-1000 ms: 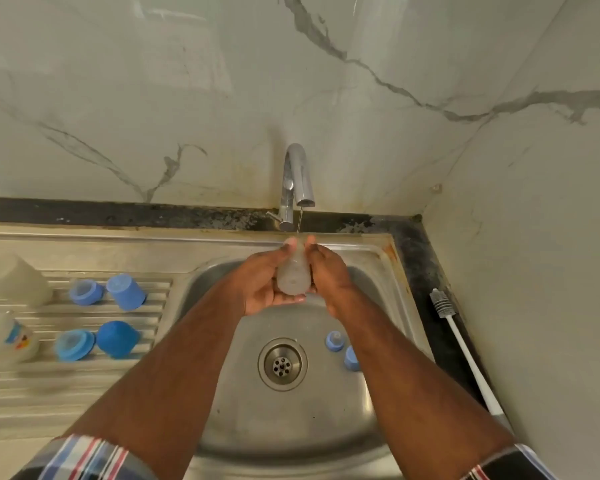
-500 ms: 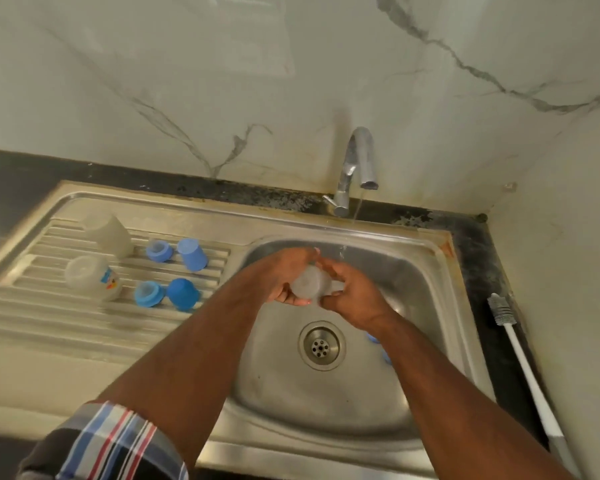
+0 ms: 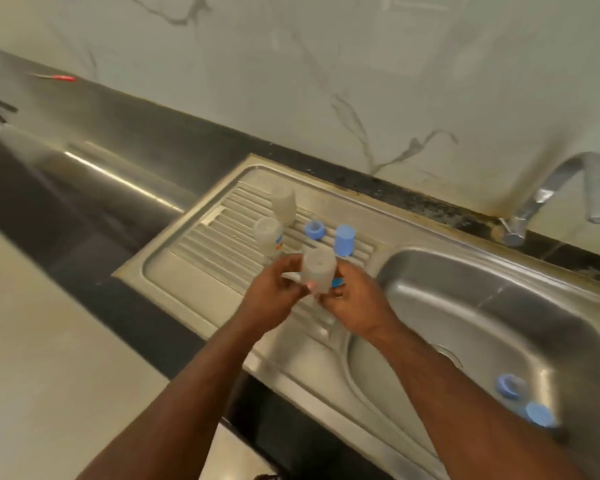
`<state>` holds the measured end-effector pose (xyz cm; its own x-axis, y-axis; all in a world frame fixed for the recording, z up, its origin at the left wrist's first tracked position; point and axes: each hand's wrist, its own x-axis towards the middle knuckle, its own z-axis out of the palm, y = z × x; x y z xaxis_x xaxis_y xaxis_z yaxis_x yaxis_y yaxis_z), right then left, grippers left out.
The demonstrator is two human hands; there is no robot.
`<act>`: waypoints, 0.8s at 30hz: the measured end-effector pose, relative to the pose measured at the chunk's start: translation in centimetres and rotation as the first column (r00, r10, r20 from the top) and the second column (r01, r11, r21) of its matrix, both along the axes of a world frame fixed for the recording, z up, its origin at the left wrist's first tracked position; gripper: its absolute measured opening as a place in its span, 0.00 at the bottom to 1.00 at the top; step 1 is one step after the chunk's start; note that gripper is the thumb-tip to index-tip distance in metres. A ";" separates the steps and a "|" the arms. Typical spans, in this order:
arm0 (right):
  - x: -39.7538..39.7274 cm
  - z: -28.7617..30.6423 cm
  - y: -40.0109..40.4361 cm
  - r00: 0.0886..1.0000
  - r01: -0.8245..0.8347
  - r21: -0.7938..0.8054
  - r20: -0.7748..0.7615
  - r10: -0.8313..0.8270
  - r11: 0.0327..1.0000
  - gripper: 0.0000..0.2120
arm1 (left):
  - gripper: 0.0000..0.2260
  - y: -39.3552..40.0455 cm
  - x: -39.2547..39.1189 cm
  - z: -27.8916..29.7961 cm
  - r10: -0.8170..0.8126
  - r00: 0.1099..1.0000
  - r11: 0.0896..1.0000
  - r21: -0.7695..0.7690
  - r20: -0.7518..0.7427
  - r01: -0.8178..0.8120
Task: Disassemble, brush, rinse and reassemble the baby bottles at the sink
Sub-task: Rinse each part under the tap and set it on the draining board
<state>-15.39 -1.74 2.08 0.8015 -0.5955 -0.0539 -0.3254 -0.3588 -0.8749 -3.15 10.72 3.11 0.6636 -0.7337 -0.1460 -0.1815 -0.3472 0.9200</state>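
A clear baby bottle body [image 3: 318,267] is upside down, base up, over the ribbed drainboard [image 3: 222,233]. My left hand [image 3: 274,296] and my right hand [image 3: 355,303] both grip it from the sides. Two more clear bottle bodies [image 3: 284,202] [image 3: 268,233] stand on the drainboard behind it. A blue ring [image 3: 314,229] and a blue cap [image 3: 344,239] sit beside them. Another blue part [image 3: 338,282] peeks out behind my right hand. Two blue parts [image 3: 508,385] [image 3: 538,414] lie in the sink basin [image 3: 499,306].
The tap [image 3: 568,188] stands at the back right of the basin. Black counter edging [image 3: 187,140] runs behind the sink below the marble wall. A red-handled tool [image 3: 58,77] lies far left on the counter.
Both hands carried the bottle body from under the tap leftward to above the drainboard and turned it base up. The view swung left.
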 end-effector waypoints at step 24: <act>5.0 1.4 4.6 0.992 -0.040 -0.134 -0.122 0.023 0.990 0.21 | 0.34 3.7 -0.1 0.6 0.198 0.791 0.980 -0.090 0.579 -0.180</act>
